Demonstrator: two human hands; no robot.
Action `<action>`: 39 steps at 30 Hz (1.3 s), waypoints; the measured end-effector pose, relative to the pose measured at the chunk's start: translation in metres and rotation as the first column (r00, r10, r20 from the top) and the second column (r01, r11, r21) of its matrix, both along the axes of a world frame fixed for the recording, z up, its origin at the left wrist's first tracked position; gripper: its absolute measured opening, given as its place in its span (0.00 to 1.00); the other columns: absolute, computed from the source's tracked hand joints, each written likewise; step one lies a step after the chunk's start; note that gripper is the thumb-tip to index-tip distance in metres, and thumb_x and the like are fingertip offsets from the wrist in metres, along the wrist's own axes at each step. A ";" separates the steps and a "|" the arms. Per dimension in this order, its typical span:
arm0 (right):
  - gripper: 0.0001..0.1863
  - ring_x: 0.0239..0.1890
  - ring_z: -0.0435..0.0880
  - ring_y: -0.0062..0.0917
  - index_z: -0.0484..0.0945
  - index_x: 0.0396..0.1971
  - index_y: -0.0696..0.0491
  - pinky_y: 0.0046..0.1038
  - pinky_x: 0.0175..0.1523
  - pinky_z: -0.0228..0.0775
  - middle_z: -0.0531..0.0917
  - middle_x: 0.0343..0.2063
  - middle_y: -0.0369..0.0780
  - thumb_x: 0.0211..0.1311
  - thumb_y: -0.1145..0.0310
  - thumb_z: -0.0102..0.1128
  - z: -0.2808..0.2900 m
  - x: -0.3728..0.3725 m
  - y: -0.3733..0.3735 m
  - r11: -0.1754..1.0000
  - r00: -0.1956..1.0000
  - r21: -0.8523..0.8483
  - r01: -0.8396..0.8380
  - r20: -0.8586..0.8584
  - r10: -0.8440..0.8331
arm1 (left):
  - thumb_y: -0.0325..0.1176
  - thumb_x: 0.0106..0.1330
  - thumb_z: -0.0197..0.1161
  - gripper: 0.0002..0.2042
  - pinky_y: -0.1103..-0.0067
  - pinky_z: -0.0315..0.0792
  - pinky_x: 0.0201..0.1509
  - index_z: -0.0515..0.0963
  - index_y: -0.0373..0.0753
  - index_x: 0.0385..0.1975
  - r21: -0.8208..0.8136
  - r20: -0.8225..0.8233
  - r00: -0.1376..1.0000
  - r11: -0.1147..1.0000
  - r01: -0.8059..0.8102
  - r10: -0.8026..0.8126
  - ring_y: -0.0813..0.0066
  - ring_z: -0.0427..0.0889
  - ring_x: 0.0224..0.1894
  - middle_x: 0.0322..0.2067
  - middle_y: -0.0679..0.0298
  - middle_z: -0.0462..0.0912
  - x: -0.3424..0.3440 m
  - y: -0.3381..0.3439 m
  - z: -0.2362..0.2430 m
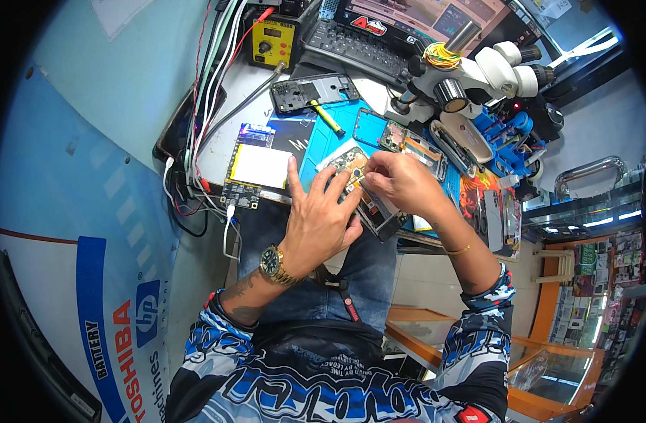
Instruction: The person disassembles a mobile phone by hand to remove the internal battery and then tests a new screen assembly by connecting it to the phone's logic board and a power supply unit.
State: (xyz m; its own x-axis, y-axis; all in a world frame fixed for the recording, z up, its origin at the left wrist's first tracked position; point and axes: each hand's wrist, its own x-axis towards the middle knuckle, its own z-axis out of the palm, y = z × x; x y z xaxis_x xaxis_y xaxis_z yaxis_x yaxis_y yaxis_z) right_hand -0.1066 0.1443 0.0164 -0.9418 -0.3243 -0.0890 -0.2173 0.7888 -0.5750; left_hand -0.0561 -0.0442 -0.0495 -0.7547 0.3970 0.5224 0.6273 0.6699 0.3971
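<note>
Left hand (321, 215), right hand (405, 185) at opened phone (379, 211); microscope (493, 70) beyond.

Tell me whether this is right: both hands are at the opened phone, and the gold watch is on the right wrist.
Not quite: the head view shows the gold watch on the left wrist, not the right. The left hand and right hand are indeed at the opened phone.

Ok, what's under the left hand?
The left hand reaches over an open phone, whose board partly shows past it; jeans show around the palm. Whatever lies directly beneath is covered.
</note>
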 end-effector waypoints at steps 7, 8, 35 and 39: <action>0.15 0.28 0.82 0.18 0.81 0.47 0.58 0.25 0.34 0.74 0.85 0.24 0.40 0.59 0.74 0.67 0.006 0.008 0.017 0.986 0.971 -0.147 0.084 0.234 -0.048 | 0.39 0.52 0.70 0.19 0.32 0.35 0.71 0.84 0.44 0.45 -0.013 0.018 1.000 1.000 -0.012 0.012 0.60 0.74 0.61 0.54 0.61 0.78 0.000 -0.001 -0.002; 0.16 0.27 0.82 0.19 0.81 0.46 0.58 0.26 0.33 0.73 0.85 0.24 0.40 0.58 0.73 0.67 0.003 0.010 0.019 0.980 0.972 -0.178 0.083 0.230 -0.041 | 0.39 0.52 0.71 0.19 0.32 0.35 0.71 0.84 0.44 0.45 -0.014 0.019 1.000 1.000 -0.013 0.013 0.60 0.73 0.61 0.54 0.61 0.78 0.000 -0.001 -0.002; 0.24 0.32 0.81 0.16 0.76 0.59 0.57 0.22 0.37 0.74 0.83 0.30 0.37 0.62 0.75 0.65 -0.009 0.048 0.012 0.939 0.968 -0.287 0.191 0.215 -0.131 | 0.44 0.53 0.73 0.21 0.31 0.34 0.70 0.84 0.46 0.47 -0.036 0.056 0.998 0.999 0.025 -0.023 0.60 0.70 0.64 0.55 0.64 0.77 -0.004 -0.007 0.000; 0.24 0.33 0.82 0.13 0.76 0.59 0.57 0.19 0.39 0.75 0.83 0.29 0.34 0.62 0.77 0.64 -0.015 0.045 0.013 0.912 0.960 -0.354 0.207 0.254 -0.119 | 0.44 0.53 0.73 0.21 0.30 0.34 0.70 0.84 0.47 0.47 -0.034 0.054 0.998 0.999 0.021 -0.019 0.60 0.70 0.64 0.55 0.64 0.77 -0.004 -0.006 0.001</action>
